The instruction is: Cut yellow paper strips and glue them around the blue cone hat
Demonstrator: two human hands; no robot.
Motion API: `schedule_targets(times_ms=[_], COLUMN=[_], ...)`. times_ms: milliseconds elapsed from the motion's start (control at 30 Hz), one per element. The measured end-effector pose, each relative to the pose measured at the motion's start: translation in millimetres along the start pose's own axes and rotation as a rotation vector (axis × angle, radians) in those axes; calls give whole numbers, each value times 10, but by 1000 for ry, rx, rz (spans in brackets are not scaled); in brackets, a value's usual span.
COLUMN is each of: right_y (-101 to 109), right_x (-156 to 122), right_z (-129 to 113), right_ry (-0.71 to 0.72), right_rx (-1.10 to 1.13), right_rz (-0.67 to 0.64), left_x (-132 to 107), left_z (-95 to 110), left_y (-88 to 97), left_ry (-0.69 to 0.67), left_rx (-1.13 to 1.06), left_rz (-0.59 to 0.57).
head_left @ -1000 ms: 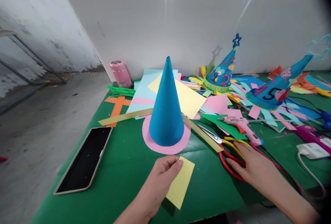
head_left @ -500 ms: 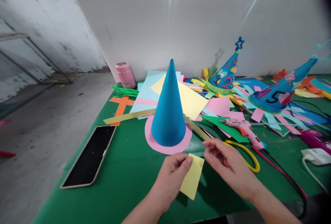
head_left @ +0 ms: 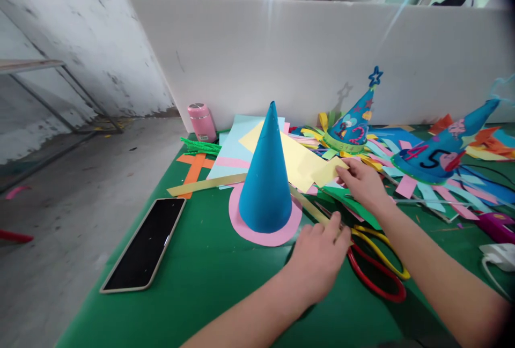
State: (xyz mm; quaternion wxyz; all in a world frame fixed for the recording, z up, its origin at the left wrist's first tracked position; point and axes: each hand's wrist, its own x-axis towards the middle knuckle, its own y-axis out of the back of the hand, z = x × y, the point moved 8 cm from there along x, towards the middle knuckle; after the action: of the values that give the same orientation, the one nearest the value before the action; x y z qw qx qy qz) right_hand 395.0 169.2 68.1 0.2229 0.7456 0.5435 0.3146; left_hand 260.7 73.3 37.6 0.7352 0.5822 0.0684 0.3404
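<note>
My right hand pinches a small yellow paper piece over a larger pale-yellow sheet. Closer to me, my left hand is palm down with its fingers reaching forward. Its fingertips are at a khaki paper strip and the scissors with one yellow and one red handle; whether they press on either is unclear. A blue paper cone stands upright on a pink paper disc, left of both hands. The strip's middle is hidden behind the cone.
A phone lies at the left. Behind are a pink bottle, green pipe cleaners and orange strips. Two decorated party hats stand among paper fringes at the right, near a white plug. A white panel borders the table.
The yellow paper piece has passed from my left hand to my right, which has carried it forward over the sheets. My left hand has moved right to the scissors. The view has shifted slightly.
</note>
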Motion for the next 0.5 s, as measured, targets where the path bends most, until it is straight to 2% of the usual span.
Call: schedule_targets(times_ms=[100,200,300,367,400,500], right_y=[-295,-482,-441,-345,-311,-287], right_x=[296,422,367,213,102,-303], right_z=[71,68,-52,-167,-220,-261], right_ry=[5,32,71,103,127,173], right_rx=[-65,-168,-266,-300,-302,-333], right_rz=[-77,-123,-98,-74,-82,-145], left_x=[146,141,-43,-237,-338,-624], left_z=[69,75,97,50,-53,-730], left_y=[-177,-178,-38,97,177,530], left_ry=[-73,-57,-73,-109,-84,206], left_rx=[134,206,257,317,368,493], left_rz=[-40,-50,-44,-45,-50,-38])
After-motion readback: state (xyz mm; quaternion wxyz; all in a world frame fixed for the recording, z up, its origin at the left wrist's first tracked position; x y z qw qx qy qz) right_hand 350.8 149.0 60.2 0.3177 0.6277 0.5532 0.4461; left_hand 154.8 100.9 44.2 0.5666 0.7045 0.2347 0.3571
